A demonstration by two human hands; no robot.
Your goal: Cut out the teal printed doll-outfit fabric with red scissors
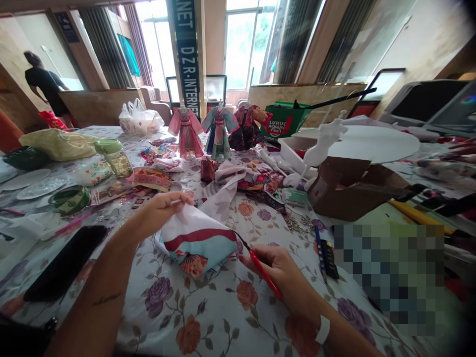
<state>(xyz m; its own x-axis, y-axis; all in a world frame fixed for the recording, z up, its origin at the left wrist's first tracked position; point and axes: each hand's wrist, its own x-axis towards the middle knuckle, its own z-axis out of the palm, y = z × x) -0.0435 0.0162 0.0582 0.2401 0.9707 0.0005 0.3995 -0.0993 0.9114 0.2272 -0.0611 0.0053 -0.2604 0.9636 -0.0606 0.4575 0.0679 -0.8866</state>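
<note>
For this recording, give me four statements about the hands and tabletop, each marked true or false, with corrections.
1. The left hand pinches printed fabric. True.
2. The right hand holds a red-handled tool. True.
3. The tablecloth is plain. False: the tablecloth has a flower print.
4. In this view, the cardboard box is left of the miniature pink robe. False: the cardboard box is right of the miniature pink robe.

You have room to pass over the floral tablecloth (219, 312) at bottom centre, between your left forearm (100, 277) and right forearm (339, 326), while the brown box (336, 196) at centre right, small dresses (220, 131) at upper centre and flat black object (65, 263) at lower left stand in your way.
</note>
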